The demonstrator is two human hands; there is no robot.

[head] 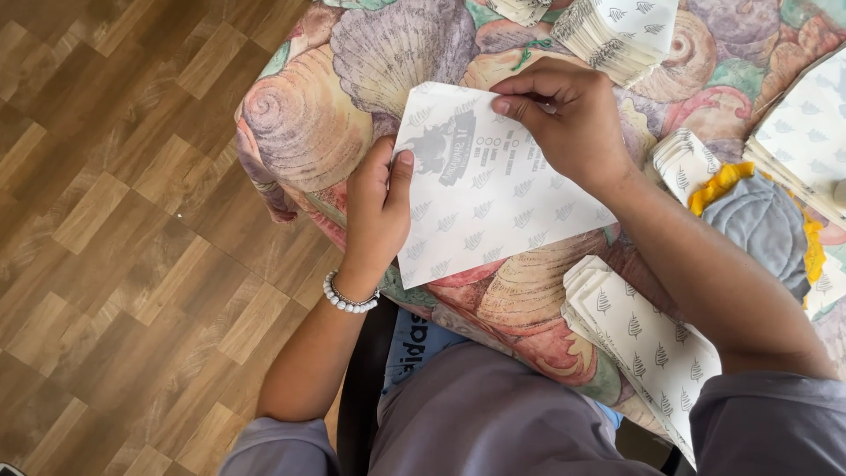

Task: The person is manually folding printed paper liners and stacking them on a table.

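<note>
A white paper sheet [493, 189] printed with small grey leaf shapes and a grey emblem lies on a shell-patterned cushion [352, 97]. My left hand [377, 207] grips the sheet's left edge, thumb on top; a white bead bracelet [348, 300] circles that wrist. My right hand [564, 110] pinches the sheet's upper edge with fingers curled over it. Both hands hold the same sheet flat against the cushion.
Stacks of the same leaf-printed paper lie about: one at the top [617, 31], one at the near right [643, 330], a small one [683, 159] and another at the far right [806, 141]. A grey and yellow cloth [762, 220] sits right. Wood floor [115, 220] spreads left.
</note>
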